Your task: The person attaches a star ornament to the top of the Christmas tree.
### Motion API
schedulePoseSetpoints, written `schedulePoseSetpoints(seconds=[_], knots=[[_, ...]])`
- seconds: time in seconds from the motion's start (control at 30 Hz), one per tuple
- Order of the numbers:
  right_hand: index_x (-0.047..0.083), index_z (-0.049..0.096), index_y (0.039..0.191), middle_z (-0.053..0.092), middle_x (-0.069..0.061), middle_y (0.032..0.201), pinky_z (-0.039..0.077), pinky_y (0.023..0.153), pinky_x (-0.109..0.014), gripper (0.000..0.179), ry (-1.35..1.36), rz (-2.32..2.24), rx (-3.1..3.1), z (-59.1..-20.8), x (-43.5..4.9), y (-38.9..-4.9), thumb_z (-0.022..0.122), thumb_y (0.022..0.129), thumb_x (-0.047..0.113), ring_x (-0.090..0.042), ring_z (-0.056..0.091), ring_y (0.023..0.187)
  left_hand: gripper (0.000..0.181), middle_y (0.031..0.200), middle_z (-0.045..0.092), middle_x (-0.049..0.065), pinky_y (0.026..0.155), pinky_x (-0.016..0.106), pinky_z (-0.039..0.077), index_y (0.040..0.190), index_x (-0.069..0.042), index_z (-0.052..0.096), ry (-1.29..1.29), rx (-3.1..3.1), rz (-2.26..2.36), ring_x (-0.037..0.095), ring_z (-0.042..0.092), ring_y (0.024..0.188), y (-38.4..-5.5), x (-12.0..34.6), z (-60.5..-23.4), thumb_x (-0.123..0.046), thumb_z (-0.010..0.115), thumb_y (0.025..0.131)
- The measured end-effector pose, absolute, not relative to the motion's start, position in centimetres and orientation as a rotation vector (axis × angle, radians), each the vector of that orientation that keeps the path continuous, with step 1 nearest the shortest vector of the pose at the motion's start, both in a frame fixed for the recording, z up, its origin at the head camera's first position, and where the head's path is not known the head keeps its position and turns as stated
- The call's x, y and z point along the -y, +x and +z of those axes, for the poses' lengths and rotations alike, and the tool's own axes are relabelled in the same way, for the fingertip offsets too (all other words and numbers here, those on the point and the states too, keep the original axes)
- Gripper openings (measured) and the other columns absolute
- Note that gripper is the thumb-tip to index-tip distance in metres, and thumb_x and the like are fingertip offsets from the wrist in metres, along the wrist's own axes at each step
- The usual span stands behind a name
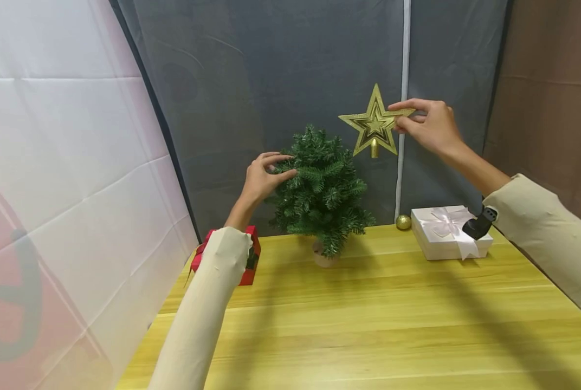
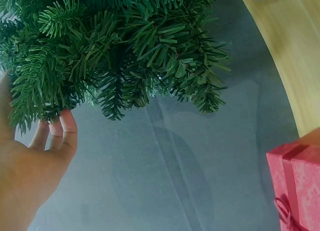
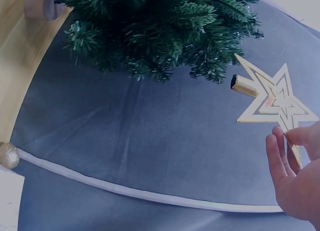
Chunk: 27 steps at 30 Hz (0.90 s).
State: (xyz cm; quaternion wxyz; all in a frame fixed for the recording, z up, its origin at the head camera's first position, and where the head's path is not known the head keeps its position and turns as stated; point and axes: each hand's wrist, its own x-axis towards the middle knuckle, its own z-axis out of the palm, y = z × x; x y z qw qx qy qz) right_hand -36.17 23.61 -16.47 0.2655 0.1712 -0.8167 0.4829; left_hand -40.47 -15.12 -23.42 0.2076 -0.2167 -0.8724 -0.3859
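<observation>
One grip, the right hand (image 1: 434,125), is pinching a gold star (image 1: 374,123), upper right of the frame. The left hand (image 1: 263,176), fingers and thumb spread, is touching the green tree (image 1: 320,187) at centre. Apparently, the star is being positioned; the next move is likely calling for aligning its hollow base (image 3: 246,85) over the treetop (image 1: 311,131).

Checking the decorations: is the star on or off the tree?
Off: the right hand holds the star, its socket apart from the tree.

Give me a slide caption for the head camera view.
Right hand pinches a gold star near a green tree; left hand at its branches.
</observation>
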Motion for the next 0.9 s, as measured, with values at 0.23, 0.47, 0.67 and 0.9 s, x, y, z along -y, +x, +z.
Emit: schedulePoseSetpoints(seconds=[0.23,0.47,0.67,0.9], knots=[[0.018,0.076,0.129,0.079,0.01,0.091,0.054,0.078,-0.014,0.03,0.462,1.324,2.191,-15.6,-23.1,-36.5,0.07,0.1,0.02,0.001,0.074,0.082,0.044,0.154,0.05,0.006,0.094,0.048,0.049,0.134,-0.018,0.072,-0.611,2.421,-1.074,0.027,0.054,0.114,-40.6,14.9,-23.5,-0.034,0.08,0.094],[0.017,0.077,0.127,0.08,0.006,0.093,0.051,0.07,-0.014,0.029,0.499,1.306,2.147,-14.5,-21.5,-36.6,0.07,0.1,0.019,0.002,0.074,0.08,0.044,0.154,0.05,0.005,0.094,0.047,0.049,0.135,-0.018,0.072,-0.598,2.431,-1.077,0.027,0.054,0.114,-40.7,14.8,-23.6,-0.034,0.08,0.094],[0.018,0.076,0.128,0.08,-0.002,0.098,0.031,0.045,-0.02,0.028,0.518,1.276,2.127,-13.4,-19.7,-36.8,0.07,0.1,0.02,0.003,0.073,0.078,0.044,0.153,0.05,0.005,0.093,0.047,0.048,0.134,-0.019,0.073,-0.594,2.425,-1.078,0.026,0.054,0.113,-40.6,14.6,-23.6,-0.035,0.08,0.094],[0.018,0.077,0.127,0.079,-0.01,0.107,0.022,0.041,-0.022,0.026,0.537,1.246,2.061,-12.3,-17.1,-37.4,0.069,0.102,0.019,0.001,0.074,0.079,0.044,0.154,0.05,0.004,0.093,0.047,0.048,0.134,-0.02,0.073,-0.583,2.423,-1.086,0.026,0.054,0.113,-40.4,14.3,-23.5,-0.034,0.081,0.093]])
